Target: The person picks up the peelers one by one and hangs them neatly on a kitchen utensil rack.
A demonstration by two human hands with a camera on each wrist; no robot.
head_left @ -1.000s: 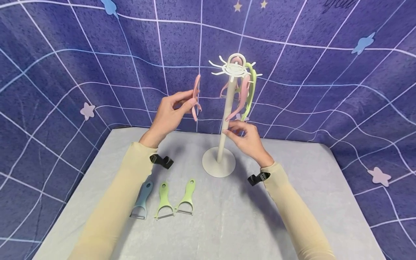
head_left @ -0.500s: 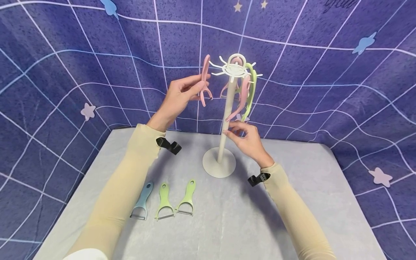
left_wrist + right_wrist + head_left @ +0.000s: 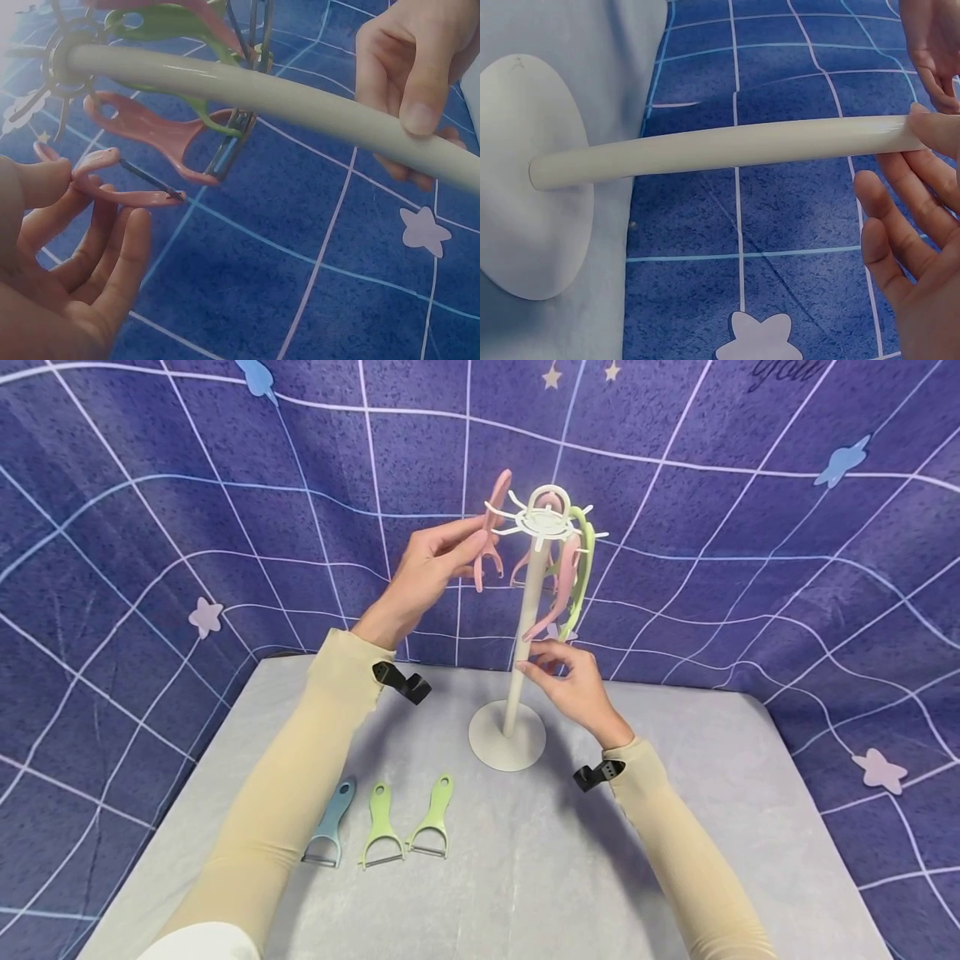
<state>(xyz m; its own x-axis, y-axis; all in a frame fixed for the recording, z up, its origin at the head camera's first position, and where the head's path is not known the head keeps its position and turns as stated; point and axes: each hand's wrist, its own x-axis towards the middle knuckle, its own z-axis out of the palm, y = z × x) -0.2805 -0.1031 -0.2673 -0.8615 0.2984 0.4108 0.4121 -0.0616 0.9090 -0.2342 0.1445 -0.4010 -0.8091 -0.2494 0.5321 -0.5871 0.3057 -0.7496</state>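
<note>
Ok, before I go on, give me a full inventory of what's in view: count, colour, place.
Stand: 1, off-white, upright on the table, hook ring at the top
Held peeler: 1, pink, in the left hand, beside the hook ring
Hanging pink peelers: 2, pink, on the stand
Hanging green peeler: at least 1, green, on the stand; overlap hides the exact count
Green peelers: 2, green, on the table
Blue peeler: 1, muted blue, on the table, left of the green pair
Table: 1, pale grey, under the stand
Backdrop: 1, blue-purple with grid lines and stars, behind the table
Wrist devices: 2, black, one per wrist
Sleeves: 2, beige, on both arms
Hands: 2, bare, left on the held peeler, right hand on the stand's pole
</note>
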